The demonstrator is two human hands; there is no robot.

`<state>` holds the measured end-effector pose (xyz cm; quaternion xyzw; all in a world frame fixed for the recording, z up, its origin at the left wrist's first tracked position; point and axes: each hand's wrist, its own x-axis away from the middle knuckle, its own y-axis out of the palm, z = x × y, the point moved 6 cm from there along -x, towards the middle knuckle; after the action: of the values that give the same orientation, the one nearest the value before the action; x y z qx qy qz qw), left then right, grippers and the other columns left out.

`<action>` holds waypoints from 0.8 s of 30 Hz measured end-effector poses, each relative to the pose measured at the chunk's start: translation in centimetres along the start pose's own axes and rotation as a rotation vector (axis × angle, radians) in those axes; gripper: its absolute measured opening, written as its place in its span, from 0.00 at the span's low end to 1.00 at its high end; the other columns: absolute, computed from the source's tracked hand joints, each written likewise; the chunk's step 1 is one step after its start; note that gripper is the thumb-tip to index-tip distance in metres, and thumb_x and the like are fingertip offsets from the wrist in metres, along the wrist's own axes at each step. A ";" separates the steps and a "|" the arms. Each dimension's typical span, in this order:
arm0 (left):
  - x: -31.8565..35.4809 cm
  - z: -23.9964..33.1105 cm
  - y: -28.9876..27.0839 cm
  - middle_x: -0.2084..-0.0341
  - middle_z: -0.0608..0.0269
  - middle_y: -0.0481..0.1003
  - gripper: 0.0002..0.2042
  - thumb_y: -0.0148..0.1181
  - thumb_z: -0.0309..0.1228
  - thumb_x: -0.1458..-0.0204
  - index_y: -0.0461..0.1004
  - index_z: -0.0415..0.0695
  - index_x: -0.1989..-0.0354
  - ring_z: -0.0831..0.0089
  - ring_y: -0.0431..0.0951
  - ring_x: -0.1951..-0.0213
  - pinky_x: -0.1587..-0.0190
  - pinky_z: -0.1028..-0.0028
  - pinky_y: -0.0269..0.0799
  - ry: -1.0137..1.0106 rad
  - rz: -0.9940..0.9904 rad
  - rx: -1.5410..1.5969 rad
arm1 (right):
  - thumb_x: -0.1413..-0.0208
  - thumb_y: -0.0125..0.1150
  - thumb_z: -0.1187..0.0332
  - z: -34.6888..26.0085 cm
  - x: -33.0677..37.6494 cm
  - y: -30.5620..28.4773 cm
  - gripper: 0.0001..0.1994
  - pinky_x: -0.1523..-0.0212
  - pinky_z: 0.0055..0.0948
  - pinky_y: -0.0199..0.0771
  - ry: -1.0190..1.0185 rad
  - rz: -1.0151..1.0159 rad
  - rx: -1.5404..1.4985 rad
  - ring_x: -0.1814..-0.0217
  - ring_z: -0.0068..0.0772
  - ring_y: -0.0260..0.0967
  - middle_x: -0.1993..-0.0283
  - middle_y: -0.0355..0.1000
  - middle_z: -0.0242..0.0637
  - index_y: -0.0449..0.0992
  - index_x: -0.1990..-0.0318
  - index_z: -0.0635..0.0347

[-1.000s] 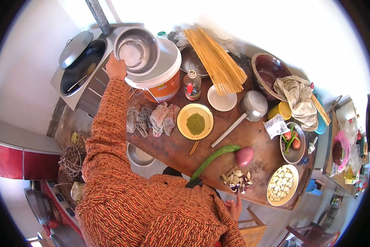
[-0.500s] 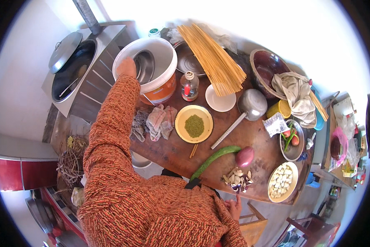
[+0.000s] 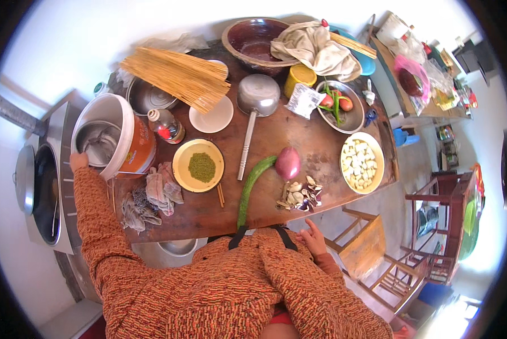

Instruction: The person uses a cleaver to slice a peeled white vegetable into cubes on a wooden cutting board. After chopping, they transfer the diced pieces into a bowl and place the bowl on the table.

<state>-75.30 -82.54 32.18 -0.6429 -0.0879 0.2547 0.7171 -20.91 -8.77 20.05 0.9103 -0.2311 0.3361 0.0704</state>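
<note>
At the far left, my left hand (image 3: 79, 162) is closed at the rim of a white-and-orange bucket (image 3: 136, 144), against a metal dipper (image 3: 98, 142) inside it. Its grip is partly hidden. My right hand (image 3: 314, 237) hangs just off the table's front edge, index finger stretched out, holding nothing. Nearest to it lies a pile of garlic (image 3: 300, 195). Behind that are a purple onion (image 3: 287, 163) and a long green cucumber-like vegetable (image 3: 250, 189). A yellow bowl (image 3: 181, 169) of green grains stands by crumpled cloths (image 3: 163, 189).
A bottle (image 3: 166, 127), white plate (image 3: 211, 116), stick bundle (image 3: 177, 79) and metal ladle (image 3: 258, 96) stand mid-table. Behind sits a brown basin (image 3: 248, 51). At right are a vegetable bowl (image 3: 352, 121) and a bowl (image 3: 379, 178) of white cubes. A stove wok (image 3: 46, 192) is left, a wooden chair (image 3: 361, 246) right.
My view has swung to the right, so the table and bucket appear further left. My left hand is lower on the bucket's near rim, and the dipper shows more of its bowl.
</note>
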 end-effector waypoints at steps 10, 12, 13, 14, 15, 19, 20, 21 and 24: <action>2.8 -0.9 -1.9 0.70 0.44 0.72 0.12 0.51 0.25 0.53 0.68 0.28 0.62 0.57 0.76 0.76 0.76 0.60 0.80 -0.519 -0.301 1.028 | 0.41 0.58 0.67 -0.4 0.0 0.4 0.28 0.70 0.22 0.73 0.004 -0.015 -0.028 0.69 0.24 0.73 0.68 0.72 0.34 0.59 0.35 0.64; 2.8 -1.8 -2.1 0.71 0.48 0.73 0.11 0.52 0.25 0.53 0.68 0.30 0.62 0.59 0.75 0.75 0.72 0.61 0.81 -0.544 -0.302 1.064 | 0.41 0.58 0.66 -1.0 0.4 0.3 0.28 0.70 0.23 0.73 0.019 -0.012 -0.077 0.69 0.24 0.73 0.68 0.72 0.35 0.60 0.35 0.64; 3.1 -1.5 -2.2 0.72 0.48 0.73 0.11 0.52 0.25 0.53 0.69 0.30 0.63 0.59 0.75 0.75 0.72 0.61 0.81 -0.543 -0.301 1.093 | 0.41 0.58 0.65 -1.0 0.6 0.1 0.28 0.70 0.23 0.73 0.026 -0.003 -0.097 0.69 0.24 0.73 0.68 0.73 0.35 0.60 0.35 0.64; 3.5 -1.0 -2.7 0.73 0.49 0.73 0.10 0.53 0.25 0.53 0.69 0.31 0.64 0.60 0.75 0.75 0.71 0.62 0.82 -0.544 -0.296 1.121 | 0.41 0.58 0.65 -0.9 0.6 0.0 0.28 0.69 0.22 0.73 0.032 0.003 -0.117 0.68 0.24 0.73 0.68 0.73 0.35 0.60 0.35 0.64; 3.6 -0.4 -3.2 0.74 0.49 0.73 0.10 0.53 0.25 0.53 0.70 0.31 0.65 0.60 0.75 0.75 0.71 0.62 0.82 -0.546 -0.291 1.149 | 0.41 0.57 0.64 -0.7 0.6 -0.2 0.28 0.69 0.22 0.72 0.038 0.007 -0.137 0.68 0.24 0.73 0.68 0.73 0.35 0.60 0.35 0.65; 6.1 5.8 -7.9 0.76 0.51 0.73 0.08 0.55 0.25 0.55 0.70 0.32 0.69 0.63 0.75 0.79 0.76 0.67 0.82 -0.389 -0.370 1.092 | 0.40 0.57 0.61 -0.3 0.3 -1.1 0.29 0.69 0.22 0.72 0.028 0.013 -0.163 0.68 0.24 0.73 0.66 0.73 0.37 0.59 0.35 0.64; 6.5 7.2 -8.7 0.77 0.53 0.73 0.07 0.56 0.25 0.55 0.70 0.32 0.70 0.64 0.75 0.81 0.80 0.68 0.80 -0.369 -0.405 1.104 | 0.40 0.57 0.60 -0.4 0.5 -1.3 0.29 0.69 0.23 0.72 0.029 0.020 -0.179 0.68 0.24 0.73 0.65 0.73 0.37 0.59 0.35 0.63; 7.2 8.9 -9.7 0.77 0.53 0.73 0.07 0.56 0.25 0.55 0.70 0.33 0.70 0.64 0.75 0.82 0.81 0.68 0.80 -0.322 -0.403 1.108 | 0.40 0.57 0.60 -0.5 0.6 -1.5 0.30 0.68 0.23 0.72 0.031 0.029 -0.197 0.68 0.25 0.73 0.65 0.73 0.37 0.58 0.34 0.63; 11.2 15.8 -12.9 0.78 0.54 0.74 0.08 0.57 0.26 0.55 0.70 0.34 0.69 0.64 0.76 0.83 0.83 0.68 0.79 -0.150 -0.431 1.121 | 0.40 0.57 0.58 -0.1 1.1 -2.6 0.31 0.68 0.24 0.72 0.074 0.069 -0.341 0.68 0.26 0.73 0.65 0.73 0.38 0.56 0.33 0.62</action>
<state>-69.65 -63.89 44.91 -0.1151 -0.1190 0.1558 0.9738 -18.99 -6.87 20.89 0.8636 -0.3133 0.3276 0.2206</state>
